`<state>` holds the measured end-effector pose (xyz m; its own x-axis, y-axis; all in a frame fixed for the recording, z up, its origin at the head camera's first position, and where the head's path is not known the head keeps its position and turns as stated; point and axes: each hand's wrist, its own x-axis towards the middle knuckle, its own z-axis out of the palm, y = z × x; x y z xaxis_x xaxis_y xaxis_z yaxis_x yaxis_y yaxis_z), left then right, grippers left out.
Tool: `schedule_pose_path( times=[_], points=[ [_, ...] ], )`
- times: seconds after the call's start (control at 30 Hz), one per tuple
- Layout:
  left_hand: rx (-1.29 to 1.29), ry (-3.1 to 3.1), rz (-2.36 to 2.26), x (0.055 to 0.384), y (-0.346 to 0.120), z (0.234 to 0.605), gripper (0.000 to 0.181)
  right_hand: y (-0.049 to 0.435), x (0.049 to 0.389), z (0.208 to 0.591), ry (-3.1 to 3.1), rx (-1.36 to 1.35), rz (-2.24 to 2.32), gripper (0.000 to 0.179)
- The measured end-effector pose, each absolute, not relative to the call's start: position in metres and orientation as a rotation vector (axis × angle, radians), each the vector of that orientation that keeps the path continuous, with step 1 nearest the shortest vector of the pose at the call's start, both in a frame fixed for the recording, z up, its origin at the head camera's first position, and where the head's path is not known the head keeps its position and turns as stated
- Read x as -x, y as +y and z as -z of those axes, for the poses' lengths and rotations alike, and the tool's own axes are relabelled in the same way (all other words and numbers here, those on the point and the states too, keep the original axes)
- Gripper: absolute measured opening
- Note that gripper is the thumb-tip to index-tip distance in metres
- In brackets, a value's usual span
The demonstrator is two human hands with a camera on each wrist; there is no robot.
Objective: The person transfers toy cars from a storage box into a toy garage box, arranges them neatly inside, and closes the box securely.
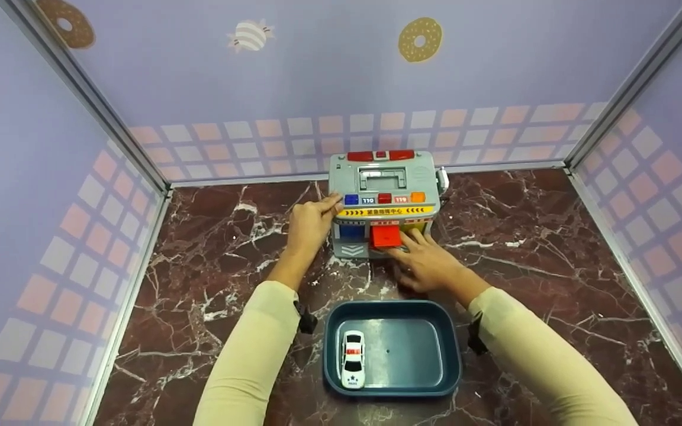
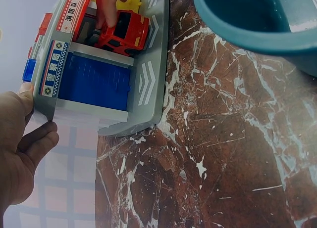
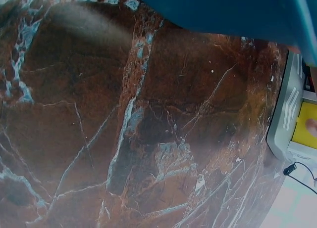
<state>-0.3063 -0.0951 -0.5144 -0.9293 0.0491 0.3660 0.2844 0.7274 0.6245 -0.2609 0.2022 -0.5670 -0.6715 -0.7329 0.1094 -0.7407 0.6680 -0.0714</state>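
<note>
A toy emergency station (image 1: 383, 177) with a grey roof and coloured lights stands by the back wall. My left hand (image 1: 310, 228) grips its left front corner, a fingertip at the roof edge beside the blue light. In the left wrist view, a red toy fire truck (image 2: 130, 32) sits partly out of the middle bay. My right hand (image 1: 430, 260) holds it, fingers at its top; the thumb's contact is hidden. Above the truck, a red flap (image 1: 386, 236) sticks out. The blue door (image 2: 94, 82) is down. A right fingertip overlaps the yellow door (image 3: 303, 131) in the right wrist view.
A dark teal bin (image 1: 403, 391) stands in front of the station, between my forearms. Inside it, along the left side, lies a white toy police car (image 1: 353, 361). Purple panels (image 1: 317, 77) enclose the dark red marble-patterned surface (image 1: 222, 248) at the back and sides.
</note>
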Motion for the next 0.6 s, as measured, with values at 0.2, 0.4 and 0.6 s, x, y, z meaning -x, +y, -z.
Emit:
schedule_pose_path(
  times=[0.2,0.4,0.6],
  points=[
    [0.281,-2.594,1.003,0.3066,-0.0951,0.5155,0.028,0.2029,0.2613,0.5666,-2.810,-1.244,-0.159,0.065],
    [0.277,-2.596,1.002,0.3068,-0.0950,0.5151,0.028,0.2026,0.2609,0.5648,-2.795,-1.249,-0.189,0.059],
    [0.260,-2.602,1.008,0.3057,-0.0942,0.5141,0.028,0.2020,0.2622,0.5671,-2.766,-1.251,-0.188,0.053]
  ],
)
